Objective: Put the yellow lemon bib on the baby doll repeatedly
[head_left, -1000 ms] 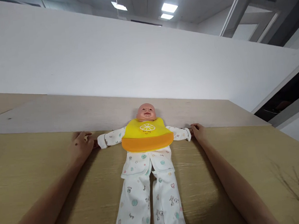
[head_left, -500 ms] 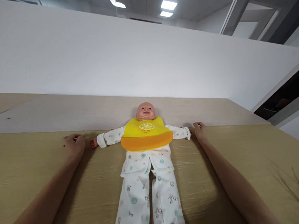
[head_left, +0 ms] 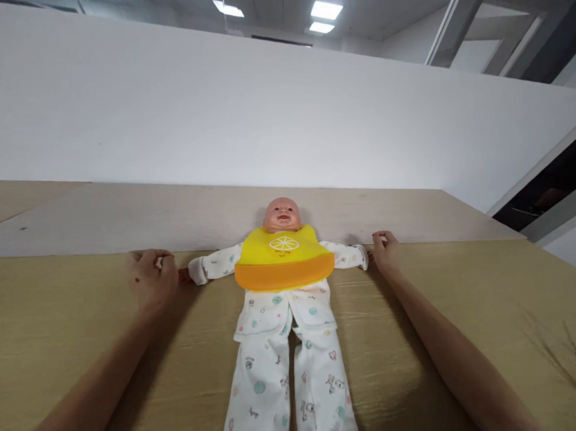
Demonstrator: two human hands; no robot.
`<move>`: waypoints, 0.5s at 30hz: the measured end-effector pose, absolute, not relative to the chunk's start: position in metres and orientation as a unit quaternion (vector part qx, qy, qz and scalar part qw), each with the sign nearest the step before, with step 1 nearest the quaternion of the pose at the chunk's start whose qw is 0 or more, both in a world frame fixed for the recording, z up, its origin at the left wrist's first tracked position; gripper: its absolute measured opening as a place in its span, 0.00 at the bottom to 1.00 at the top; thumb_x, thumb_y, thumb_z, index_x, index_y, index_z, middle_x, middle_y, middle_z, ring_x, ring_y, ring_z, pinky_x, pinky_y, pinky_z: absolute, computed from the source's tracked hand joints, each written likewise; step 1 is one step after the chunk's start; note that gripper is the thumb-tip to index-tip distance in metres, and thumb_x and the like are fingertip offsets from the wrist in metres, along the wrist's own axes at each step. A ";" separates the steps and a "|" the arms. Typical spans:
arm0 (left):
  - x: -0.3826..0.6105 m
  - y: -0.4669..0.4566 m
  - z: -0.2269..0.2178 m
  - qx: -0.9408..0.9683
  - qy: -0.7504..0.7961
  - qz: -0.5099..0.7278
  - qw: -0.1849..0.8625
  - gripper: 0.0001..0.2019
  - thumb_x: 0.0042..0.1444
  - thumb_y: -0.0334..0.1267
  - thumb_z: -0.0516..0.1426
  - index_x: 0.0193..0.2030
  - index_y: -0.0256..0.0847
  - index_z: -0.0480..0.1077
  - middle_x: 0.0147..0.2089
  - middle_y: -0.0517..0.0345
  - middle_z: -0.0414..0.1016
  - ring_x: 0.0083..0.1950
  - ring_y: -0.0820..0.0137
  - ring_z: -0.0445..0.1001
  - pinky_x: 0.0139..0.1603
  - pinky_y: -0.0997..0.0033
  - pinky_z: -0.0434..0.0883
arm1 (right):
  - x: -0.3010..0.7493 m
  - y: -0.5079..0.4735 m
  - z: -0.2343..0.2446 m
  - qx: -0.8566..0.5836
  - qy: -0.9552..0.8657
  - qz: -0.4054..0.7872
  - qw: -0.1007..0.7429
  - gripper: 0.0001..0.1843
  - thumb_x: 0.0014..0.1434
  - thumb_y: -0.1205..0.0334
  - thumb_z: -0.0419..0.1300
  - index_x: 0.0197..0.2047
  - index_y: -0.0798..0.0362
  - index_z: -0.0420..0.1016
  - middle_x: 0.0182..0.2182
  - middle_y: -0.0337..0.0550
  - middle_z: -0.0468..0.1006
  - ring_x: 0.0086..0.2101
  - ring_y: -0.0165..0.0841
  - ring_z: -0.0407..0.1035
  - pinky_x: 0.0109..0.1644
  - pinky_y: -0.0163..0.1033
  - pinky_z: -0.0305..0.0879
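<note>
A baby doll (head_left: 281,217) lies on its back with its arms stretched out sideways. It wears a white printed pajama top (head_left: 268,312) and matching trousers (head_left: 258,387). Over its chest lies a yellow bib (head_left: 270,243) with a lemon-slice print and an orange pocket. My left hand (head_left: 153,277), its fingers curled, is right beside the doll's hand on the left, and nothing shows in it. Close by the doll's other hand is my right hand (head_left: 387,254), also with bent fingers and nothing visible in it. Its palm side is partly hidden.
The doll lies on a yellowish wooden table (head_left: 80,303), its head on a paler board (head_left: 172,212) at the back. Behind stands a white partition (head_left: 264,120). Thin dark twig-like strands (head_left: 573,361) show at the lower right.
My left hand has moved slightly right and up, closer to the doll's hand. My right hand and the doll have hardly moved.
</note>
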State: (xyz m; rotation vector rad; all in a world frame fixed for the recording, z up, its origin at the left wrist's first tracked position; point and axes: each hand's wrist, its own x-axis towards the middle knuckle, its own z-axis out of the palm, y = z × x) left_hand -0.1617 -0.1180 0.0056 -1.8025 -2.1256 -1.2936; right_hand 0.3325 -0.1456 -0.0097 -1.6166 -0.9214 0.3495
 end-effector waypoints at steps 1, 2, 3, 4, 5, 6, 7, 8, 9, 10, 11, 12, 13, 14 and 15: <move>-0.152 -0.124 0.010 -0.591 -0.676 -0.438 0.045 0.08 0.56 0.33 0.47 0.32 0.37 0.66 0.36 0.50 0.62 0.45 0.59 0.67 0.46 0.56 0.69 | 0.327 -0.148 -0.004 -0.678 -0.415 0.134 0.591 0.17 0.51 0.50 0.52 0.38 0.54 0.66 0.16 0.32 0.59 0.16 0.27 0.56 0.22 0.32 0.54; -0.141 -0.133 0.016 -0.607 -0.650 -0.454 0.048 0.07 0.55 0.33 0.48 0.30 0.38 0.66 0.36 0.51 0.63 0.43 0.61 0.68 0.42 0.60 0.70 | 0.321 -0.152 0.002 -0.660 -0.439 0.117 0.598 0.16 0.51 0.51 0.52 0.38 0.54 0.66 0.15 0.31 0.57 0.16 0.26 0.54 0.22 0.32 0.51; -0.128 -0.143 0.021 -0.630 -0.626 -0.457 0.042 0.07 0.54 0.32 0.48 0.29 0.40 0.66 0.36 0.51 0.64 0.39 0.64 0.69 0.38 0.64 0.70 | 0.314 -0.156 0.011 -0.641 -0.466 0.102 0.601 0.15 0.52 0.52 0.52 0.37 0.54 0.66 0.14 0.30 0.55 0.16 0.25 0.52 0.22 0.31 0.49; -0.114 -0.154 0.027 -0.665 -0.592 -0.455 0.031 0.08 0.54 0.31 0.48 0.29 0.41 0.67 0.36 0.52 0.66 0.35 0.66 0.69 0.33 0.67 0.69 | 0.306 -0.161 0.020 -0.622 -0.497 0.093 0.597 0.14 0.52 0.53 0.52 0.36 0.54 0.66 0.14 0.30 0.53 0.16 0.25 0.50 0.22 0.31 0.48; -0.099 -0.168 0.033 -0.723 -0.520 -0.454 0.037 0.09 0.56 0.31 0.49 0.28 0.43 0.67 0.34 0.52 0.67 0.33 0.66 0.69 0.30 0.67 0.68 | 0.298 -0.168 0.031 -0.604 -0.535 0.092 0.583 0.13 0.53 0.54 0.52 0.35 0.54 0.66 0.14 0.30 0.54 0.16 0.24 0.49 0.23 0.31 0.47; -0.085 -0.182 0.039 -0.775 -0.447 -0.444 0.057 0.10 0.58 0.31 0.49 0.28 0.45 0.67 0.31 0.54 0.68 0.32 0.66 0.69 0.30 0.65 0.67 | 0.288 -0.177 0.043 -0.589 -0.583 0.094 0.552 0.12 0.54 0.55 0.52 0.34 0.55 0.67 0.14 0.30 0.55 0.17 0.23 0.49 0.23 0.30 0.46; -0.071 -0.196 0.045 -0.835 -0.350 -0.418 0.079 0.12 0.58 0.31 0.50 0.26 0.47 0.66 0.28 0.55 0.68 0.29 0.66 0.68 0.29 0.65 0.67 | 0.278 -0.186 0.055 -0.570 -0.638 0.104 0.506 0.11 0.55 0.56 0.52 0.33 0.55 0.69 0.15 0.31 0.57 0.18 0.23 0.50 0.24 0.30 0.46; -0.058 -0.210 0.050 -0.882 -0.265 -0.378 0.095 0.12 0.57 0.30 0.50 0.24 0.47 0.65 0.25 0.57 0.67 0.25 0.68 0.65 0.26 0.65 0.65 | 0.267 -0.197 0.067 -0.543 -0.703 0.122 0.442 0.10 0.55 0.58 0.53 0.33 0.55 0.71 0.16 0.32 0.60 0.18 0.22 0.51 0.25 0.30 0.47; -0.047 -0.223 0.053 -0.911 -0.229 -0.329 0.102 0.11 0.56 0.30 0.51 0.25 0.47 0.65 0.25 0.57 0.68 0.25 0.67 0.66 0.24 0.65 0.64 | 0.255 -0.209 0.077 -0.512 -0.765 0.139 0.365 0.09 0.56 0.59 0.55 0.33 0.55 0.73 0.15 0.32 0.60 0.18 0.21 0.50 0.25 0.29 0.46; -0.038 -0.234 0.055 -0.925 -0.210 -0.297 0.105 0.10 0.56 0.30 0.52 0.26 0.47 0.65 0.25 0.56 0.70 0.25 0.66 0.67 0.22 0.64 0.63 | 0.243 -0.220 0.085 -0.486 -0.810 0.150 0.293 0.09 0.58 0.59 0.56 0.32 0.55 0.74 0.15 0.32 0.61 0.18 0.21 0.50 0.26 0.29 0.47; -0.031 -0.243 0.056 -0.934 -0.212 -0.271 0.093 0.09 0.55 0.30 0.52 0.26 0.47 0.66 0.24 0.55 0.70 0.24 0.65 0.68 0.21 0.63 0.63 | 0.231 -0.231 0.091 -0.449 -0.849 0.163 0.226 0.09 0.59 0.59 0.57 0.34 0.54 0.76 0.16 0.32 0.64 0.19 0.21 0.52 0.28 0.29 0.48; -0.027 -0.250 0.054 -0.940 -0.223 -0.246 0.078 0.08 0.55 0.31 0.53 0.26 0.46 0.66 0.24 0.55 0.71 0.23 0.65 0.68 0.21 0.62 0.62 | 0.221 -0.240 0.095 -0.421 -0.879 0.164 0.151 0.09 0.59 0.58 0.58 0.36 0.53 0.77 0.19 0.34 0.68 0.21 0.21 0.57 0.30 0.30 0.49; -0.024 -0.254 0.051 -0.942 -0.242 -0.223 0.064 0.08 0.55 0.32 0.53 0.26 0.47 0.66 0.23 0.55 0.71 0.22 0.65 0.68 0.20 0.61 0.62 | 0.211 -0.249 0.097 -0.415 -0.894 0.152 0.080 0.09 0.60 0.58 0.59 0.35 0.53 0.77 0.21 0.36 0.72 0.22 0.23 0.60 0.30 0.31 0.48; -0.022 -0.257 0.048 -0.943 -0.262 -0.201 0.052 0.09 0.57 0.32 0.53 0.26 0.47 0.66 0.23 0.55 0.72 0.21 0.64 0.69 0.19 0.61 0.62 | 0.202 -0.255 0.098 -0.420 -0.898 0.128 0.016 0.09 0.60 0.57 0.59 0.35 0.53 0.76 0.24 0.39 0.74 0.24 0.25 0.63 0.31 0.32 0.47; -0.021 -0.257 0.044 -0.942 -0.281 -0.179 0.046 0.10 0.58 0.33 0.52 0.26 0.47 0.66 0.22 0.54 0.72 0.21 0.64 0.69 0.19 0.60 0.62 | 0.195 -0.261 0.098 -0.434 -0.895 0.098 -0.038 0.09 0.60 0.57 0.59 0.34 0.54 0.75 0.27 0.42 0.76 0.26 0.28 0.66 0.30 0.33 0.45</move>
